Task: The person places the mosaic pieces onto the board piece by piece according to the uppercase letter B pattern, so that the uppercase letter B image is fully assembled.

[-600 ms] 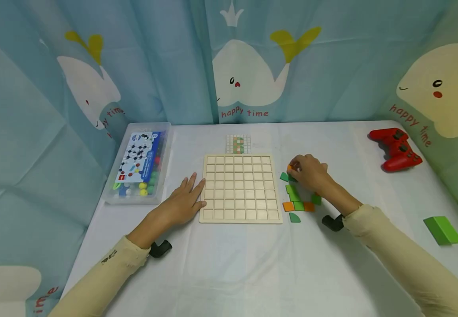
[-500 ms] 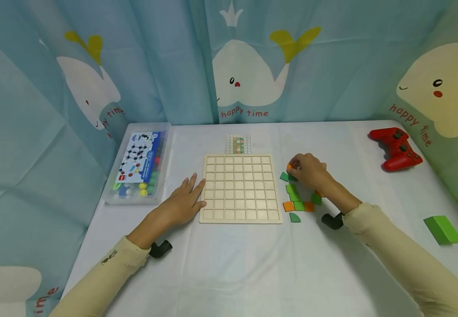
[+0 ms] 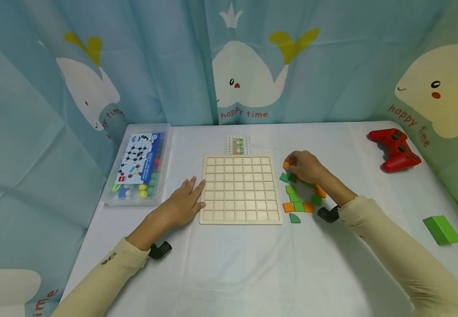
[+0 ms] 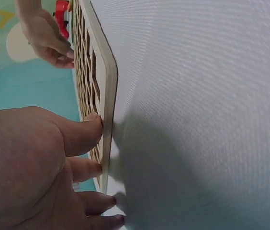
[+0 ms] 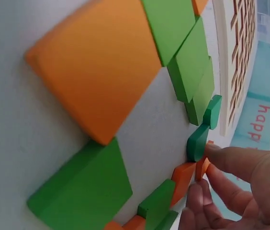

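Note:
In the head view, my left hand lies with fingers spread at the left edge of a pale wooden grid board. The left wrist view shows its thumb and a finger touching the rim of the board. My right hand, beyond the board's right side, pinches an orange square tile between thumb and finger. Around that hand lie several green tiles and orange tiles, plus a dark green rounded piece. The right hand partly hides some of the pieces.
A small printed pattern card lies behind the board. To the left stands a clear plastic box of coloured balls. A red game controller and a green block are on the right of the white-covered table.
My right hand has shifted slightly left and away from me with the orange tile, so more of that tile and the orange pieces under the wrist show. The left hand stays put.

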The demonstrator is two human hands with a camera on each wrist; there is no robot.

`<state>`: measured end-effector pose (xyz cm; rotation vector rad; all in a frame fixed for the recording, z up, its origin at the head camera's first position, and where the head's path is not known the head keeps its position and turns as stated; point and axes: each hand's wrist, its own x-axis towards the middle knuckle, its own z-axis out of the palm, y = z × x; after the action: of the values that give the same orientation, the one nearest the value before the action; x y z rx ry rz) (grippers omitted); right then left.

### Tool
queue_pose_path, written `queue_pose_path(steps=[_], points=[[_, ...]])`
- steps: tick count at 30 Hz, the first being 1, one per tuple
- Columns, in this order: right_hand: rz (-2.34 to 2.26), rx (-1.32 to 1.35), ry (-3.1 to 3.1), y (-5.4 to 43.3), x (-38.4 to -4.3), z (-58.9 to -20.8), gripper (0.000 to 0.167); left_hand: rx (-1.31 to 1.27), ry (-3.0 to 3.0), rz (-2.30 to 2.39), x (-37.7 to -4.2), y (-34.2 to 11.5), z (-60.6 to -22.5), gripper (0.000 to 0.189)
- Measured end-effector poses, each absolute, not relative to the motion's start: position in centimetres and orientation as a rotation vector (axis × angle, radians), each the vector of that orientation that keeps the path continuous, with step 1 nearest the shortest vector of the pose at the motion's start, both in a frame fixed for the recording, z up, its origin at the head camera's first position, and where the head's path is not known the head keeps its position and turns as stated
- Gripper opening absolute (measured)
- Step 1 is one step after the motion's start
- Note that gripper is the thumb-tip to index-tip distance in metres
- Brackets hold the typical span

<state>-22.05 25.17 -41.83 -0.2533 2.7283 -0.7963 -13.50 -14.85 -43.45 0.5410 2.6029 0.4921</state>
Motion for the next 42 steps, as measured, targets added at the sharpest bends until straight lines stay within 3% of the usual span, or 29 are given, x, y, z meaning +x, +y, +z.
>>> queue_pose_path(steps=[20, 42], points=[[-0.853, -0.400, 2.788, 24.6, -22.8, -43.2, 0.033, 0.552, 2.591, 0.491, -13.3, -14.9, -43.5, 0.070], [-0.881, -0.665, 2.662, 13.0, -23.5, -42.3, 0.033, 0.553, 2.609, 0.476, -13.3, -14.8, -43.3, 0.070]])
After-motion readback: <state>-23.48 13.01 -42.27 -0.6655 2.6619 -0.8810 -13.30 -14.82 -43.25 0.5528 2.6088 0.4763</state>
